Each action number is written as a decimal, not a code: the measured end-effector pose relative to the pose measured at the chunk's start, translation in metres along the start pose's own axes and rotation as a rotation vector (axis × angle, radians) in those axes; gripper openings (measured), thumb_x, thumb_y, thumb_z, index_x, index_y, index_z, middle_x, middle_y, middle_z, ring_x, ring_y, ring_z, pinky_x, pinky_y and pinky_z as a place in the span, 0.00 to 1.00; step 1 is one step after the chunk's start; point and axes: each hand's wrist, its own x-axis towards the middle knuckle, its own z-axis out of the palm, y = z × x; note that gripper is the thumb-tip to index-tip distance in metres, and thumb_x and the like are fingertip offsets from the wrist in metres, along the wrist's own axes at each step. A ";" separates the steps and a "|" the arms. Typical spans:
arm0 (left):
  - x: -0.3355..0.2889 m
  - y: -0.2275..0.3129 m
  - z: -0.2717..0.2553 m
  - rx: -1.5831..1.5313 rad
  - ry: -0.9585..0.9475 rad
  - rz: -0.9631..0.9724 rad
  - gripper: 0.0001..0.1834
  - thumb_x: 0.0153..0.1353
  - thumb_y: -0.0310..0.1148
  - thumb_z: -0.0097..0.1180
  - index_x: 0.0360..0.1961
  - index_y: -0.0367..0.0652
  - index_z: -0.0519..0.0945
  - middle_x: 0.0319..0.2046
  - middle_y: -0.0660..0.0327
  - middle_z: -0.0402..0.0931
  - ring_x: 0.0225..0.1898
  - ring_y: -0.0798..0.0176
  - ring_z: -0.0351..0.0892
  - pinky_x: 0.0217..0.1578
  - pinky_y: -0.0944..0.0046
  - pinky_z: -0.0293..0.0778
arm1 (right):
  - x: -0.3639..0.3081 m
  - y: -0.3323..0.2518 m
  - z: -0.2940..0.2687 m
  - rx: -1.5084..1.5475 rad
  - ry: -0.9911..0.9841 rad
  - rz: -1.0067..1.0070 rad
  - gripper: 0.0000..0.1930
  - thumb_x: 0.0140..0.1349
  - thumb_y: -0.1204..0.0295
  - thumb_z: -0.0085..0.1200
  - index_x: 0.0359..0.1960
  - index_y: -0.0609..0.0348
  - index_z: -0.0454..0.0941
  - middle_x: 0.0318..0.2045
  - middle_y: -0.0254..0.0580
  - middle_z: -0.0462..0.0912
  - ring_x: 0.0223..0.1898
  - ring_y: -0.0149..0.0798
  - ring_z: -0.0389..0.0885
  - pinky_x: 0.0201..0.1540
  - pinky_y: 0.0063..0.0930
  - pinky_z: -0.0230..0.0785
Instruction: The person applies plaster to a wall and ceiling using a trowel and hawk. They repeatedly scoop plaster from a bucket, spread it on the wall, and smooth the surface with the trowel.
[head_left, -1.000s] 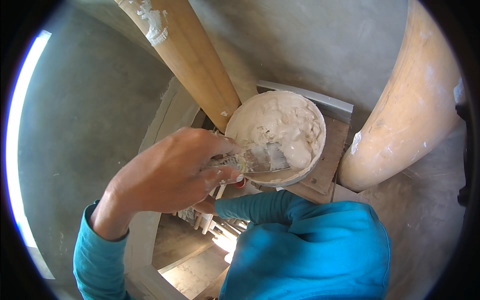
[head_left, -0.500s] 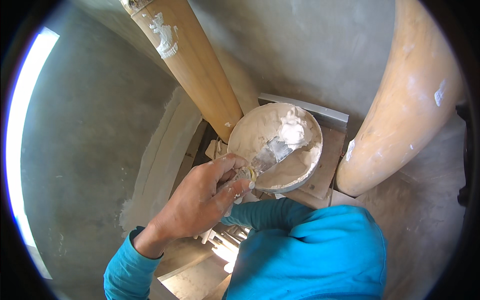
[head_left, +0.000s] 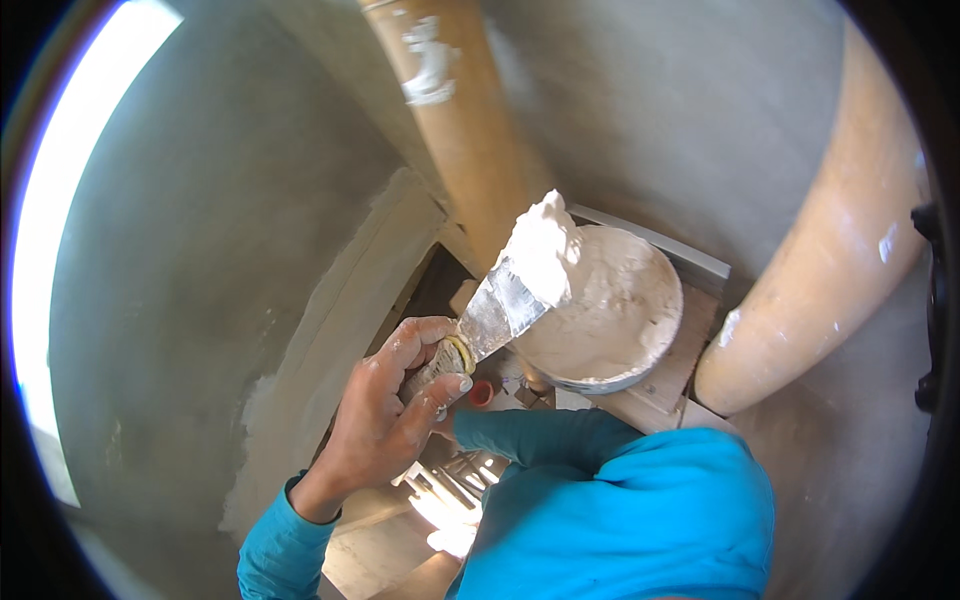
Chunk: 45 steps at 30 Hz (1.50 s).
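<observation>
My left hand (head_left: 375, 405), smeared with white, is closed round the handle of a putty knife (head_left: 497, 312). A thick lump of white plaster paste (head_left: 543, 245) sits on the end of its metal blade. Knife and lump are over the left rim of a round bucket (head_left: 640, 375), which holds more of the pale paste. My right arm (head_left: 545, 432), in a blue sleeve, reaches leftward below the bucket. Its hand is almost wholly hidden behind my left hand, so its fingers cannot be made out.
The bucket stands on a wooden board (head_left: 660, 385) beside a grey metal bar (head_left: 655, 240). Thick tan poles rise at left (head_left: 460, 130) and right (head_left: 800, 290), spotted with white. Grey walls (head_left: 220, 220) close in around, with a paler strip (head_left: 330, 320) along the left corner.
My left hand has lifted the putty knife up and left out of the bucket, with the plaster lump on its blade. The view has shifted slightly, so the bucket appears farther right.
</observation>
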 end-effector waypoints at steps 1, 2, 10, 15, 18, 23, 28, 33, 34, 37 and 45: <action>0.000 -0.005 0.003 0.031 0.021 0.039 0.21 0.70 0.34 0.57 0.57 0.31 0.70 0.36 0.59 0.78 0.35 0.73 0.73 0.38 0.72 0.71 | -0.001 0.001 -0.009 0.017 0.026 0.000 0.14 0.70 0.64 0.49 0.43 0.63 0.80 0.30 0.38 0.81 0.29 0.35 0.82 0.29 0.31 0.78; -0.001 -0.011 0.008 0.063 0.049 0.073 0.22 0.70 0.35 0.57 0.57 0.31 0.69 0.37 0.59 0.78 0.37 0.73 0.73 0.39 0.72 0.71 | -0.003 0.001 -0.020 0.054 0.053 -0.001 0.14 0.71 0.64 0.49 0.43 0.63 0.81 0.30 0.38 0.81 0.29 0.35 0.82 0.29 0.31 0.78; -0.011 -0.080 0.088 0.006 0.580 0.099 0.22 0.65 0.22 0.59 0.58 0.31 0.68 0.43 0.50 0.80 0.45 0.63 0.79 0.49 0.64 0.74 | -0.064 -0.010 -0.172 0.386 0.028 -0.262 0.14 0.70 0.69 0.52 0.52 0.63 0.75 0.42 0.43 0.83 0.39 0.38 0.85 0.38 0.38 0.86; 0.014 -0.139 0.150 0.061 1.015 0.012 0.20 0.67 0.23 0.57 0.58 0.31 0.68 0.41 0.55 0.78 0.44 0.66 0.77 0.46 0.67 0.74 | -0.102 -0.077 -0.263 0.537 -0.165 -0.237 0.15 0.68 0.73 0.49 0.54 0.67 0.74 0.48 0.49 0.83 0.44 0.44 0.86 0.41 0.40 0.84; 0.026 -0.190 0.174 0.038 1.158 -0.036 0.20 0.67 0.23 0.57 0.58 0.31 0.68 0.40 0.53 0.78 0.41 0.66 0.78 0.43 0.66 0.74 | -0.102 -0.095 -0.274 0.568 -0.257 -0.128 0.16 0.68 0.73 0.47 0.54 0.68 0.74 0.46 0.49 0.84 0.43 0.44 0.86 0.40 0.39 0.82; 0.009 -0.264 0.185 0.392 1.336 -0.043 0.25 0.61 0.21 0.60 0.58 0.32 0.67 0.40 0.51 0.79 0.38 0.63 0.81 0.41 0.65 0.76 | -0.066 -0.072 -0.223 0.621 -0.509 0.181 0.16 0.69 0.71 0.47 0.54 0.68 0.74 0.43 0.47 0.84 0.40 0.41 0.85 0.38 0.36 0.79; -0.024 -0.305 0.216 0.684 1.388 -0.151 0.26 0.60 0.23 0.64 0.57 0.33 0.65 0.39 0.49 0.82 0.40 0.58 0.86 0.41 0.61 0.80 | -0.049 -0.051 -0.201 0.521 -0.535 0.341 0.17 0.69 0.71 0.46 0.55 0.67 0.74 0.45 0.46 0.84 0.43 0.39 0.85 0.44 0.37 0.78; -0.061 -0.319 0.223 0.992 1.368 -0.047 0.24 0.60 0.23 0.56 0.59 0.36 0.70 0.45 0.44 0.78 0.41 0.42 0.81 0.41 0.48 0.75 | -0.036 -0.023 -0.185 0.558 -0.560 0.470 0.19 0.69 0.71 0.47 0.59 0.68 0.71 0.54 0.50 0.81 0.54 0.45 0.82 0.62 0.42 0.72; -0.066 -0.317 0.224 1.012 1.393 -0.139 0.23 0.58 0.20 0.56 0.57 0.40 0.75 0.44 0.48 0.80 0.40 0.45 0.81 0.40 0.49 0.75 | -0.032 -0.018 -0.183 0.556 -0.556 0.495 0.20 0.70 0.71 0.47 0.60 0.68 0.71 0.55 0.51 0.80 0.56 0.46 0.81 0.65 0.43 0.70; -0.084 -0.309 0.219 1.256 1.293 -0.206 0.25 0.53 0.17 0.58 0.54 0.44 0.79 0.43 0.53 0.82 0.39 0.49 0.81 0.39 0.52 0.74 | -0.022 -0.003 -0.177 0.614 -0.671 0.573 0.19 0.71 0.71 0.47 0.60 0.68 0.71 0.56 0.51 0.80 0.56 0.47 0.80 0.65 0.44 0.70; -0.110 -0.291 0.213 1.414 1.111 -0.230 0.26 0.49 0.27 0.64 0.53 0.45 0.80 0.41 0.56 0.80 0.38 0.54 0.79 0.37 0.55 0.72 | -0.014 0.026 -0.178 0.637 -0.734 0.589 0.21 0.70 0.72 0.47 0.62 0.68 0.70 0.58 0.53 0.79 0.59 0.49 0.79 0.67 0.47 0.68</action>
